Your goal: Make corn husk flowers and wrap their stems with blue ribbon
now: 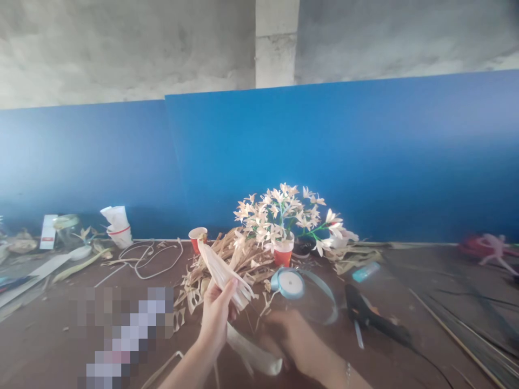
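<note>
My left hand [218,307] is closed on a pale dried corn husk [217,263], thumb pressed on its lower part while the upper end points up and left. To the right, my right hand [290,337] is smeared by motion, so its fingers do not show clearly. Between the two hands a strip of pale husk [253,346] lies on the brown table. Just beyond my right hand sits a roll of light blue ribbon [287,283], its loose end curling to the right. Behind my left hand spreads a heap of husk scraps [233,248].
A red cup [283,255] holds many white husk flowers [279,213] at the back. Right of the ribbon lies a black glue gun [373,319] with a cord, near a turquoise lighter-like object [366,272]. White cable [156,262] loops at left. A blue panel [259,156] closes off the rear.
</note>
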`<state>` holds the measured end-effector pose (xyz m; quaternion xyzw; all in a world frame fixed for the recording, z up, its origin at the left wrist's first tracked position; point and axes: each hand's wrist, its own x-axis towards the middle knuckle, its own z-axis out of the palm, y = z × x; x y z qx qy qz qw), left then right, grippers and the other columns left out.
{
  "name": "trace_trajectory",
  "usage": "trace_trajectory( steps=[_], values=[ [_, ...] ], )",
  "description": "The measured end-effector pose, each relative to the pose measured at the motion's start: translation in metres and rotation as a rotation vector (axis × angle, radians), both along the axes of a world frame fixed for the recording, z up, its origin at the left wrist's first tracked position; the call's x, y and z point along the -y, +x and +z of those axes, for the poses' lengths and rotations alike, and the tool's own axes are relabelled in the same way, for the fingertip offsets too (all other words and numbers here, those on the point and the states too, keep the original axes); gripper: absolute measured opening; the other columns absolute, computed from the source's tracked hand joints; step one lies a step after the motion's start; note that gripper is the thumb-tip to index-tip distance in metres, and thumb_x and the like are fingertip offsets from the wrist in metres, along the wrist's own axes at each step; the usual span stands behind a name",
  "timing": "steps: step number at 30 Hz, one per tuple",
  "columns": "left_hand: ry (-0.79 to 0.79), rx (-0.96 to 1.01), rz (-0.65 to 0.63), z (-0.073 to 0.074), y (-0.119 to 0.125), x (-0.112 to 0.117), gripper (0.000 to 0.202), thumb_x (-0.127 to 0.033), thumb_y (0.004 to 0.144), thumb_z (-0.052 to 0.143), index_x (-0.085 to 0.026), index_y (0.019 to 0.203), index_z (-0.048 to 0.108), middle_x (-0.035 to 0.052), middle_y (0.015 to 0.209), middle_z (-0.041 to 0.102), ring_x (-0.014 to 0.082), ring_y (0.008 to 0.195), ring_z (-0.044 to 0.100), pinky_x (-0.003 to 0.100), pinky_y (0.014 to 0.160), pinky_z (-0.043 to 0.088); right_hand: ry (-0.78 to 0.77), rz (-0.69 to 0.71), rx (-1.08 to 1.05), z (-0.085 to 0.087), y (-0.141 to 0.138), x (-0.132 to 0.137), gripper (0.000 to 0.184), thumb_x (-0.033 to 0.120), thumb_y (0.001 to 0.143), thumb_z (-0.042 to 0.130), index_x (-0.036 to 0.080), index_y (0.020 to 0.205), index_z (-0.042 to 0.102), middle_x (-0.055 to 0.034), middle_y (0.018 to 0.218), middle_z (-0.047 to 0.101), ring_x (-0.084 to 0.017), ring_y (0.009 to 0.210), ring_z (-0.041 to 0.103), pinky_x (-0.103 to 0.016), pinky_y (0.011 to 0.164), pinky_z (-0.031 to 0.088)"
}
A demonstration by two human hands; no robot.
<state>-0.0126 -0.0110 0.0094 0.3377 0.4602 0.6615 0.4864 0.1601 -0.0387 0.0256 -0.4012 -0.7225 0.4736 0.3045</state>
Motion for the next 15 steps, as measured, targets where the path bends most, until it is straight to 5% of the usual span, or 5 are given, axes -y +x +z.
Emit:
trace_trajectory(
  steps=[15],
  values=[
    [0.005, 0.070, 0.047, 0.003, 0.007, 0.004, 0.038, -0.046, 0.058, 0.077, -0.017, 0.070, 0.055, -0.0098, 0.041, 0.048, 0.0039, 0.028, 0.036, 0.015, 0.030, 0.026, 0.039, -0.079, 0.024, -0.010, -0.005, 0.001, 0.014, 0.028, 0.067, 0.057, 0.015, 0.061, 0.058, 0.0002, 0.062, 0.056, -0.013, 0.063, 0.048, -0.021, 0.058, 0.037]
  ],
)
